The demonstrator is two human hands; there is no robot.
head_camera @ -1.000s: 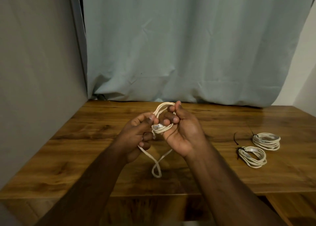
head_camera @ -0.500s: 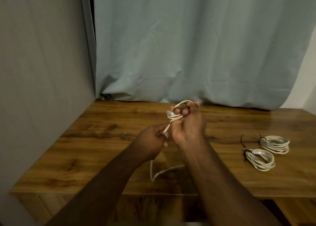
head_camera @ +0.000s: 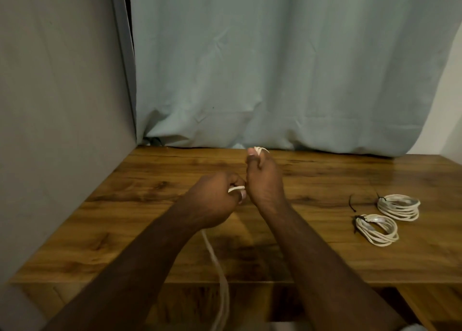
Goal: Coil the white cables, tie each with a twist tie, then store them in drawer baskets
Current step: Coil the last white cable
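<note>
Above table (head_camera: 155, 230), hands (head_camera: 212, 200) gripping cable (head_camera: 220, 275)

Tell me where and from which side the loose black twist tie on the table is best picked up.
Probably at its middle, from above. The loose black twist tie lies flat on the wooden table as a thin curved strip, apart from the two tied white cable coils. Its left side is bare wood, so a fingertip pinch coming down from that side should avoid the coils.

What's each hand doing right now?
Left hand: pinching the white cable.
Right hand: gripping the same cable's coiled loops at its fingertips.
</note>
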